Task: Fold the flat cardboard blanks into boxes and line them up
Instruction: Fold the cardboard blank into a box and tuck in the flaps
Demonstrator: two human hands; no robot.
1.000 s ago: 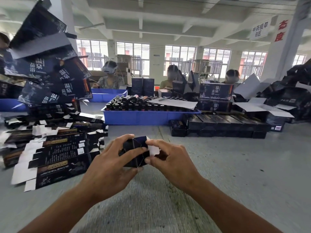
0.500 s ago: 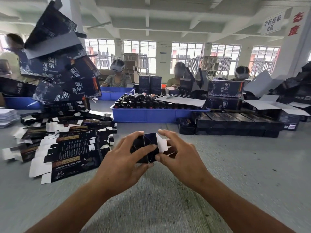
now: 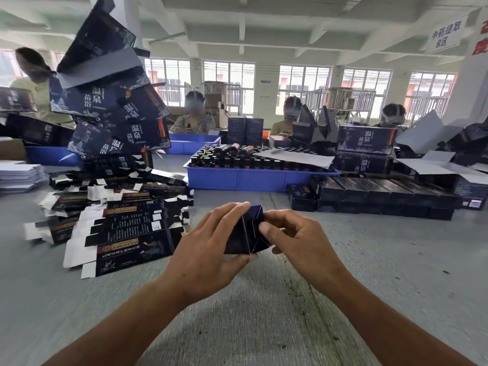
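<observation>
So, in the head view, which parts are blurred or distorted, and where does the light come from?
Head view: daylight from the far windows, slightly overexposed; wide-angle bending tilts the stacked cartons at left; motion streaks smear the near table; both hands and the small box stay fairly sharp.

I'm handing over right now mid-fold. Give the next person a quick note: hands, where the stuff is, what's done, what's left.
Left hand grips the dark box; right hand pinches its end flaps.
Flat blanks are piled on the table, left.
Done: finished boxes lined up far right, before the blue bottle tray.
Left: close this box, add it to the row, fold the remaining pile.
</observation>
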